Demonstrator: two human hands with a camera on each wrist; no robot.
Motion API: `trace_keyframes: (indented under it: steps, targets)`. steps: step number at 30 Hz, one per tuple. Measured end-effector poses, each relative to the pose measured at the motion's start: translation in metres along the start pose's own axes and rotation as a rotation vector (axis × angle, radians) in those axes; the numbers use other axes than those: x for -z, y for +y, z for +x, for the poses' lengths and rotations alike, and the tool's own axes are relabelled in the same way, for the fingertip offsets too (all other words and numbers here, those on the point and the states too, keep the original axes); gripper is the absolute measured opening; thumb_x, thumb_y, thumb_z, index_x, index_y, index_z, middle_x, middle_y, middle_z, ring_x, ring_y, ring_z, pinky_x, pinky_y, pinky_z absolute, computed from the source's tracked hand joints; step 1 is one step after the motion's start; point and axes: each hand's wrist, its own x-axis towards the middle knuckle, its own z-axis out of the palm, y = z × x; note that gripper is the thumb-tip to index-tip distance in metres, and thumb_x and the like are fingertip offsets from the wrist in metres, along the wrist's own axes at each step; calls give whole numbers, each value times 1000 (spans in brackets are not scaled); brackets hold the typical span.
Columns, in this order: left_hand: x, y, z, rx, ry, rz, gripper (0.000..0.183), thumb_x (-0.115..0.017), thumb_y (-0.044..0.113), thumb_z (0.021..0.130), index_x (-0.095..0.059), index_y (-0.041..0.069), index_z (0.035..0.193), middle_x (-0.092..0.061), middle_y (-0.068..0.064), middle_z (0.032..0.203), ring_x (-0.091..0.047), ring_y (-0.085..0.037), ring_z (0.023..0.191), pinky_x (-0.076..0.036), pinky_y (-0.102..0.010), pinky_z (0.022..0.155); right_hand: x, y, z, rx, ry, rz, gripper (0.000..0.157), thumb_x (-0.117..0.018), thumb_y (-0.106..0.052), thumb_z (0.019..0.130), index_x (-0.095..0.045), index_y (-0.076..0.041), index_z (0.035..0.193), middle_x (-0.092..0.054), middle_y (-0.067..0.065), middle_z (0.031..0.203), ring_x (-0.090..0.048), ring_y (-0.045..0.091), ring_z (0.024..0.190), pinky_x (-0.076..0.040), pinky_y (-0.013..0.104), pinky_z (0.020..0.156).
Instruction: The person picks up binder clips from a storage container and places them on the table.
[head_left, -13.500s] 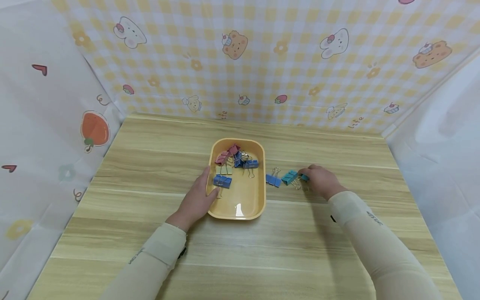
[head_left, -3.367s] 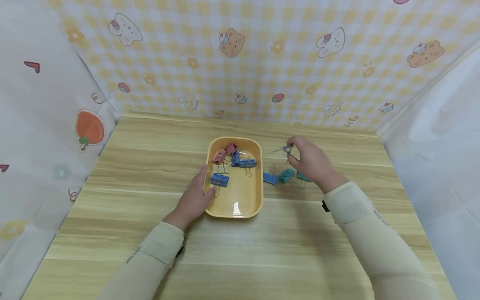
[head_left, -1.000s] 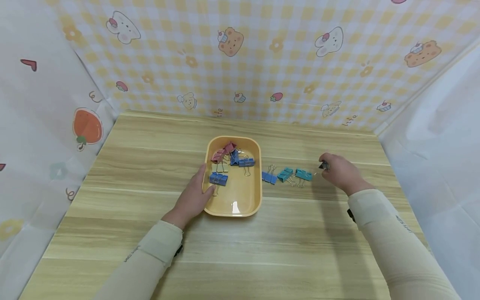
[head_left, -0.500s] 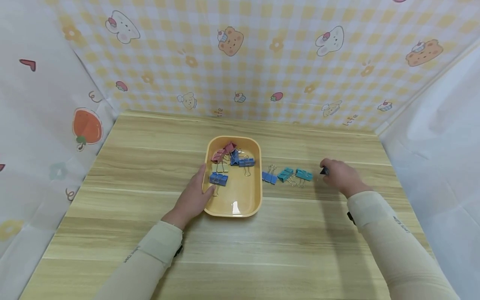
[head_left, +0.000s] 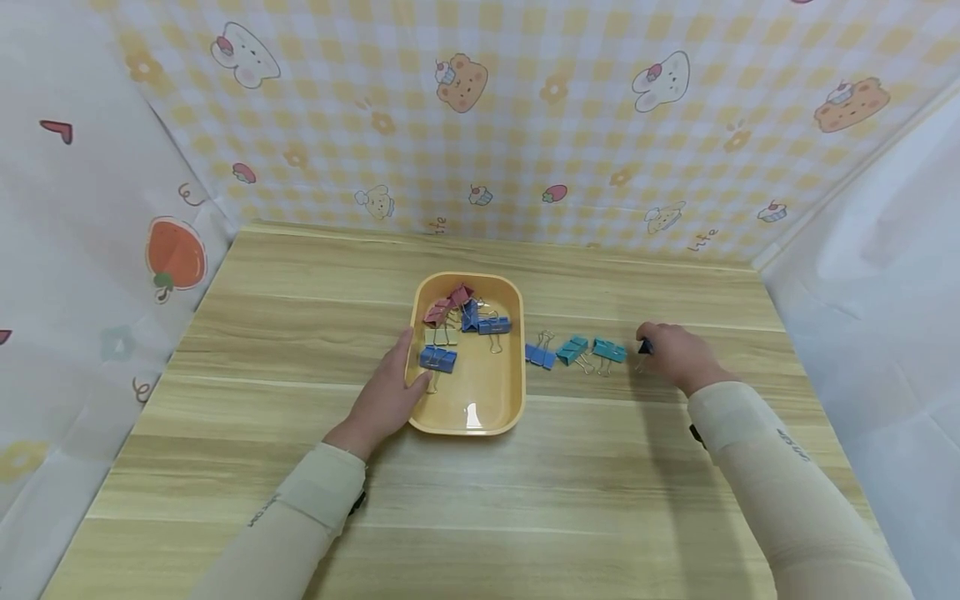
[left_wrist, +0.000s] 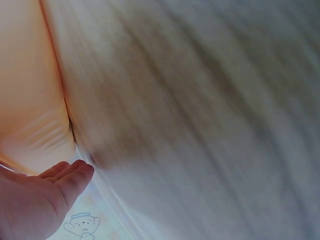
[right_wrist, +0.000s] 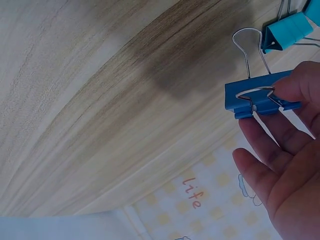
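Observation:
In the head view, my right hand [head_left: 678,354] is low over the table's right half, just right of two teal binder clips [head_left: 609,350]. It pinches a blue binder clip [right_wrist: 260,92] between thumb and fingers, its wire handles spread apart. Whether that clip touches the wood I cannot tell. My left hand [head_left: 386,392] holds the left wall of a yellow tray [head_left: 517,400], thumb over the rim and fingers along the outside. Inside the tray are red clips [head_left: 448,305], a pale yellow clip [head_left: 441,337] and blue clips [head_left: 438,359].
Another blue binder clip [head_left: 540,357] lies against the tray's right side, in a row with the teal ones. A wood-grain table [head_left: 480,517] carries everything. A checked, printed cloth [head_left: 517,150] rises at its back edge, with white sheets [head_left: 885,275] at the sides.
The right hand was at a teal clip, later raised with a binder clip beside the tray. It has since moved right and down with the clip. The left hand stays on the tray.

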Motion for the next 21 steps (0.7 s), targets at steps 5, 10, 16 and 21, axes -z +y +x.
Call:
trace_keyframes:
  steps: [5,10,16,21]
  targets:
    - [0,0,0,1,0,-9,80,-53,30,98,-1,14,157,-18,-20,158,-22,-38,143,-22,-53,115,-2,0,2,-9,-9,-4,36,-61,-5,86,-57,-2,122,-63,24,116,-60,41,101,-51,54,72]
    - [0,0,-1,-3,4,-8,79,-53,30,98,-1,14,157,-18,-20,158,-22,-38,143,-22,-53,115,-5,0,5,-25,-27,-5,39,-66,-9,86,-57,-4,123,-63,23,118,-59,41,105,-51,55,75]
    - [0,-1,-1,-4,3,1,80,-52,31,98,-1,14,157,-18,-20,158,-21,-38,143,-22,-53,115,-9,1,8,-21,-28,-7,41,-70,-9,83,-57,-3,122,-65,22,111,-61,38,98,-52,52,75]
    - [0,-1,-1,-2,2,4,80,-52,31,98,-1,14,157,-17,-20,159,-21,-38,144,-21,-53,115,-11,1,10,-25,-32,-13,42,-68,-7,84,-56,-2,124,-64,22,111,-61,37,97,-52,51,74]
